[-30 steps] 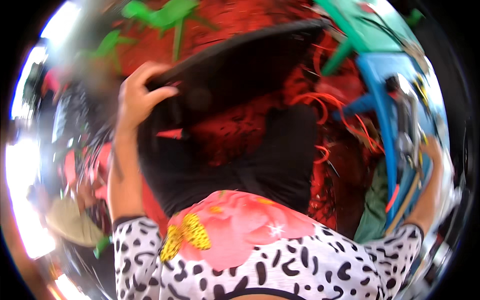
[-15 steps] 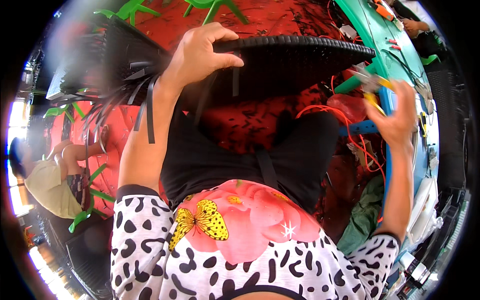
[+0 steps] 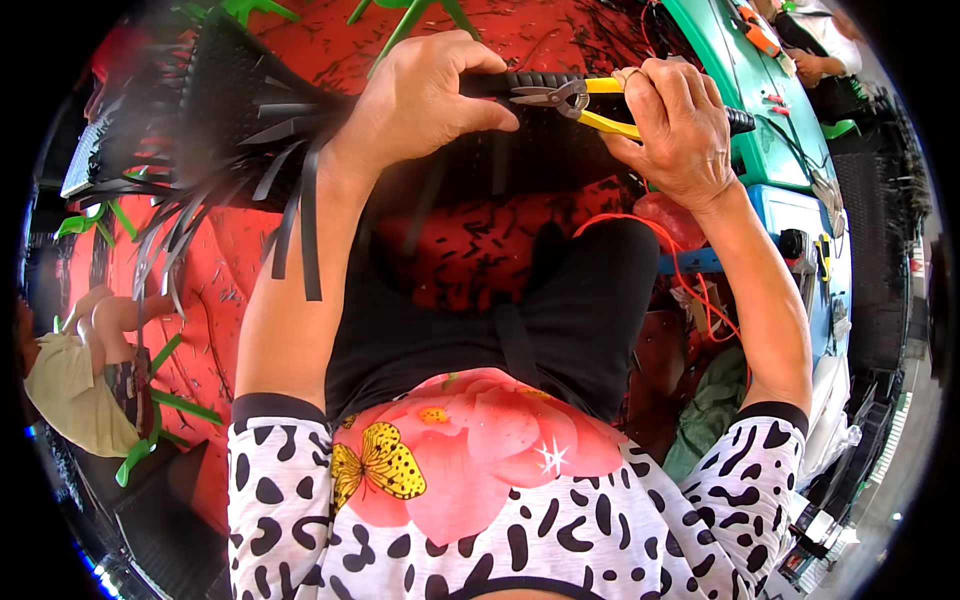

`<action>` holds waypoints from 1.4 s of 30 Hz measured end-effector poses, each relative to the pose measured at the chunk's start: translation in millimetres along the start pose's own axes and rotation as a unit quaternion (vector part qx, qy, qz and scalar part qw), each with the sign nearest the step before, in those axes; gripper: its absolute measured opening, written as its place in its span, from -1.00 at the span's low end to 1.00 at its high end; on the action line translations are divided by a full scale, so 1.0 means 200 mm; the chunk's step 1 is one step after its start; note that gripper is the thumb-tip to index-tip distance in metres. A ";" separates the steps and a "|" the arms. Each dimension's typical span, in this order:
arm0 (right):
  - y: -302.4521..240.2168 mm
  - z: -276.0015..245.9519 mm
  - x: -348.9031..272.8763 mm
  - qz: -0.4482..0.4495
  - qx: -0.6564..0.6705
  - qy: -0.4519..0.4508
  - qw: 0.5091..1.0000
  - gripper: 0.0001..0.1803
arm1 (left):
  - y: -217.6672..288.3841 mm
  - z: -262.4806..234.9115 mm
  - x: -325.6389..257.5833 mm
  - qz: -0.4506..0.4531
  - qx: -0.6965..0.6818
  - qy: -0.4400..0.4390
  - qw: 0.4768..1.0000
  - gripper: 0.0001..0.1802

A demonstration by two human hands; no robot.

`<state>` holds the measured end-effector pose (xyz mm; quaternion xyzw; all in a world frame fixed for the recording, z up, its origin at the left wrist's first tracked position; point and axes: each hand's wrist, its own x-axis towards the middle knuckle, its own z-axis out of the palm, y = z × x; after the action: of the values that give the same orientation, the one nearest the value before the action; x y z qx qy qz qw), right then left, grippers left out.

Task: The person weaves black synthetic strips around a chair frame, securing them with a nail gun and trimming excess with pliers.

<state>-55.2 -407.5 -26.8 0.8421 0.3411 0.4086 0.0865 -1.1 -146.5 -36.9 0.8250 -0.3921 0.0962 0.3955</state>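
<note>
A black woven panel (image 3: pixel 460 160) with a wrapped rim stretches across in front of me. My left hand (image 3: pixel 425 95) is closed round the rim, thumb on the near side and fingers on the far side. Yellow-handled snips (image 3: pixel 572 100) are in my right hand (image 3: pixel 685 125), their handles spread. The blades point left, over the rim and close to my left fingertips; whether they touch it I cannot tell. Many loose black strips (image 3: pixel 311 225) hang from the weave beside my left wrist.
Scraps of black strip litter the red floor (image 3: pixel 480 240). At right stand a green table (image 3: pixel 705 45) with tools and a blue-white one (image 3: pixel 800 220); an orange cord (image 3: pixel 700 290) hangs beside them. A person (image 3: pixel 80 390) sits at left near a green stool (image 3: pixel 180 400); another person's arm (image 3: pixel 815 65) shows top right.
My right hand has swung left with the snips, from beside the table to the rim near my left hand. My left hand keeps its hold on the panel.
</note>
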 end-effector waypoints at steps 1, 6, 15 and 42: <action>0.00 0.00 0.00 0.001 -0.007 0.005 1.000 -0.51 | 0.00 0.00 0.00 0.000 0.005 0.004 1.000 -0.59; -0.03 0.04 0.03 0.000 -0.012 0.025 1.000 -0.55 | -0.01 0.00 0.01 0.013 0.026 0.020 0.999 -0.56; -0.04 0.10 0.01 -0.012 -0.011 0.030 0.999 -0.64 | 0.02 -0.01 0.03 0.019 0.029 0.004 0.999 -0.53; -0.29 -0.20 -0.10 0.082 0.166 -0.014 0.983 -0.68 | -0.01 -0.07 -0.03 -0.273 -0.369 -0.040 0.887 -0.56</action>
<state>-123.0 -382.8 -37.3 0.8752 0.3331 0.3406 -0.0834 -2.0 -131.4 -31.7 0.6970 -0.1739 -0.2005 0.6661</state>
